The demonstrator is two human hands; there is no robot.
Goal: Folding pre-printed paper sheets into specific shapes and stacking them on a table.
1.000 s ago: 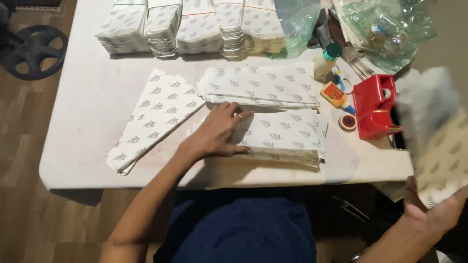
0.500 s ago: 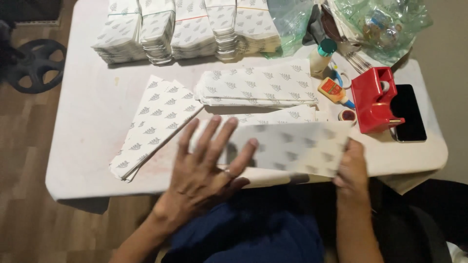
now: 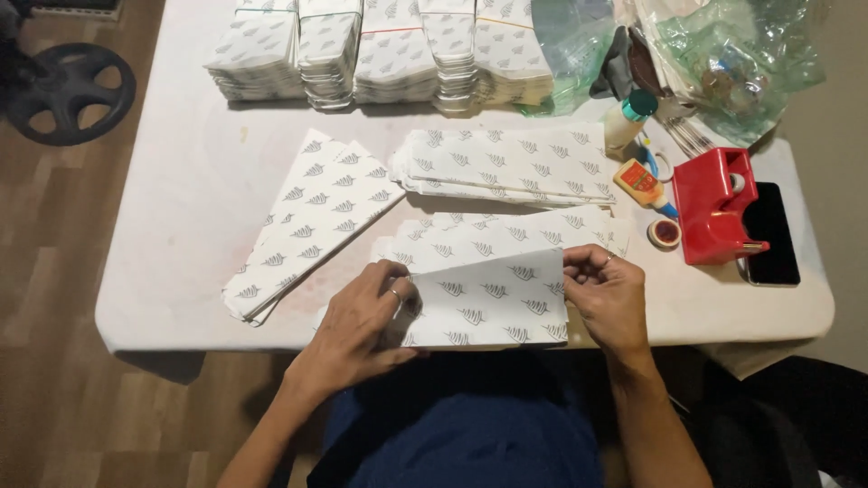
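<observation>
— What does the person have in hand?

— A white paper sheet with a grey leaf print [image 3: 488, 303], lying at the near edge of the white table [image 3: 181, 226]. Its upper part looks folded over, so a plain slanted edge runs across the top.

— And the hands?

— The left hand [image 3: 362, 321] rests on the sheet's left end, fingers bent, thumb and forefinger closed on the paper's edge; a ring shows on one finger. The right hand [image 3: 608, 294] pinches the upper right corner between thumb and fingertips.

— What lies around it?

— Just behind, touching or under the sheet, a flat pile of the same patterned sheets [image 3: 506, 235]. Further back another pile [image 3: 506, 163], and to the left a slanted stack [image 3: 312, 221]. Along the far edge stand banded bundles of the paper [image 3: 380, 50].

— Anything crowding the right side?

— A red tape dispenser [image 3: 714, 217], a dark phone [image 3: 770, 235] just beside it, a small tape roll [image 3: 665, 232], a glue bottle [image 3: 628, 122] and clear plastic bags [image 3: 732, 63]. They sit near the right hand, but apart from it.
</observation>
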